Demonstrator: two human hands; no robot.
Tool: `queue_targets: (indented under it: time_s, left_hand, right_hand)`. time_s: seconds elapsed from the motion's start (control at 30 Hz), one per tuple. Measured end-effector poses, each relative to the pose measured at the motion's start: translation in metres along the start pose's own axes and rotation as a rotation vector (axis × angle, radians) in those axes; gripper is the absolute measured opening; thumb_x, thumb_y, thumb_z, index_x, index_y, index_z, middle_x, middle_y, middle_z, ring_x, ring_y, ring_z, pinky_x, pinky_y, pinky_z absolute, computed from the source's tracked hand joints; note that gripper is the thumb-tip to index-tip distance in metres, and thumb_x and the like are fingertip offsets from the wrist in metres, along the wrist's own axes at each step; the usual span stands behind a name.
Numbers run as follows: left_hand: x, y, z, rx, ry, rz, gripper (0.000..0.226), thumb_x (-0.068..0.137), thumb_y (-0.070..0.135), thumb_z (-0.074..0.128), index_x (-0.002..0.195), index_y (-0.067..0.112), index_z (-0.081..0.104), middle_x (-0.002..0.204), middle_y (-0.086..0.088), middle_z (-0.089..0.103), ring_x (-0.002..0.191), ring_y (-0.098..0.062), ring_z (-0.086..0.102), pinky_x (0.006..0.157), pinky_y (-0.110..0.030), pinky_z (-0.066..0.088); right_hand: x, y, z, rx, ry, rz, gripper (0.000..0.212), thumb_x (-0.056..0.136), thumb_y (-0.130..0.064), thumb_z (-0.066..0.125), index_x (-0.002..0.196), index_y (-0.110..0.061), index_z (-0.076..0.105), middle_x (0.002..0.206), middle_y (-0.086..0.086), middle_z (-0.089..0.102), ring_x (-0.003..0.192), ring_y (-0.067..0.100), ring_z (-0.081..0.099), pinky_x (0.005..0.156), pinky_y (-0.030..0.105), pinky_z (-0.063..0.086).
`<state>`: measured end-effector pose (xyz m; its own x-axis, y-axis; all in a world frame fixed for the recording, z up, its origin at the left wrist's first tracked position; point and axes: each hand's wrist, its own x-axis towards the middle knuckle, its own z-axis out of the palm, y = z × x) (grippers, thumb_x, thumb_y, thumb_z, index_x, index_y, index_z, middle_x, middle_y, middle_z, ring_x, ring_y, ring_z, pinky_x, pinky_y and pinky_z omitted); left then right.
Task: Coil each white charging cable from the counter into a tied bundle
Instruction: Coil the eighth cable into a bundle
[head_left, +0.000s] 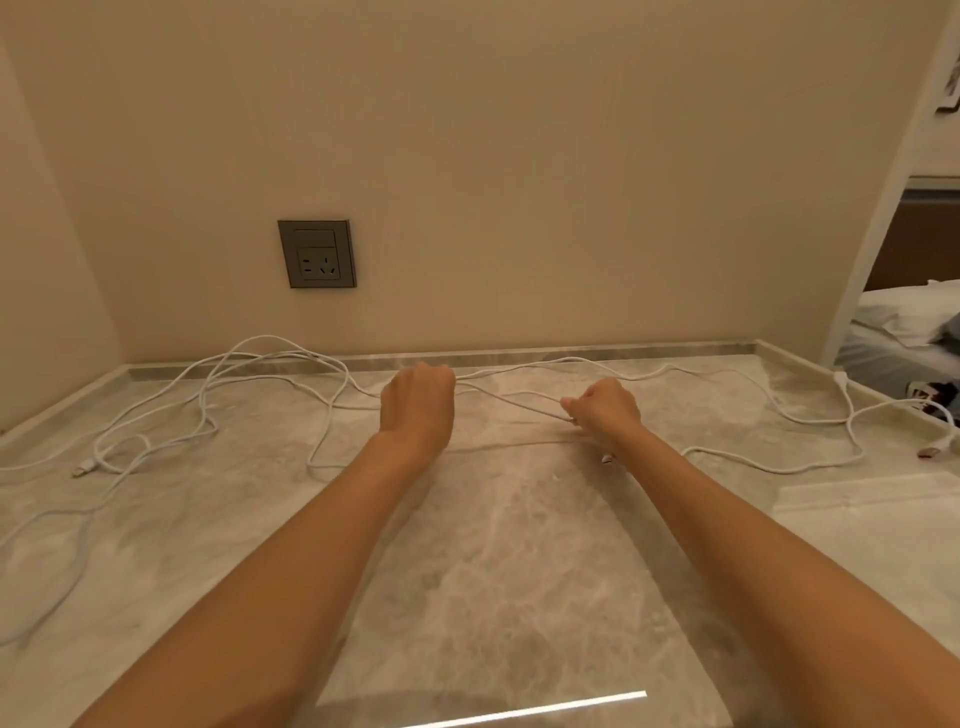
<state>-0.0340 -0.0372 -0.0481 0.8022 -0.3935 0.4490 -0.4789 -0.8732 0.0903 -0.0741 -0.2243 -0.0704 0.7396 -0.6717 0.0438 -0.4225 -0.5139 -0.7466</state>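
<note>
The left hand (418, 400) is curled into a fist, back to the camera, and the white cable (519, 402) runs out of its right side. The right hand (608, 408) pinches the same cable between thumb and fingertips, so a short stretch of it hangs just above the counter (493, 571) between the two hands, which are near each other in the middle, toward the back edge. Below the right wrist a small connector (607, 458) dangles close to the stone.

From the left fist the line trails into a loose tangle of cables (205, 410) spread over the back left corner and down along the left edge. To the right, another white run (850, 415) winds toward the right edge, ending at a plug (930, 452) there. A grey wall socket (317, 253) sits above the back edge.
</note>
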Motion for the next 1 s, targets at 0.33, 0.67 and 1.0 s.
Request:
queue_targets:
  time_s: [0.33,0.67,1.0]
  left_hand:
    - [-0.001,-0.045,-0.012,-0.075,0.051,-0.296,0.030,0.092,-0.006,0.034,0.108,-0.004,0.058,0.111,-0.025,0.058,0.105,-0.040,0.054,0.078,-0.041,0.043]
    - [0.000,-0.037,-0.014,-0.079,-0.091,-0.229,0.029,0.091,-0.008,0.033,0.110,-0.004,0.054,0.118,-0.023,0.053,0.111,-0.038,0.051,0.085,-0.037,0.042]
    - [-0.015,-0.030,-0.001,-0.476,-0.580,0.080,0.026,0.083,0.002,0.046,0.087,0.013,0.069,0.085,0.002,0.059,0.079,-0.012,0.053,0.062,-0.019,0.039]
  right_hand:
    - [0.004,0.009,-0.003,0.079,0.078,0.174,0.019,0.091,-0.010,0.053,0.074,-0.003,0.058,0.067,0.010,0.063,0.058,0.022,0.055,0.057,0.027,0.045]
    - [-0.020,-0.041,-0.001,0.617,-0.235,-0.144,0.029,0.097,-0.004,0.042,0.075,-0.007,0.060,0.063,0.003,0.050,0.054,0.009,0.033,0.047,0.016,0.028]
    - [-0.033,-0.034,0.028,-0.029,-0.160,-0.238,0.014,0.084,-0.003,0.050,0.085,0.000,0.064,0.079,0.013,0.065,0.074,0.023,0.060,0.066,0.029,0.049]
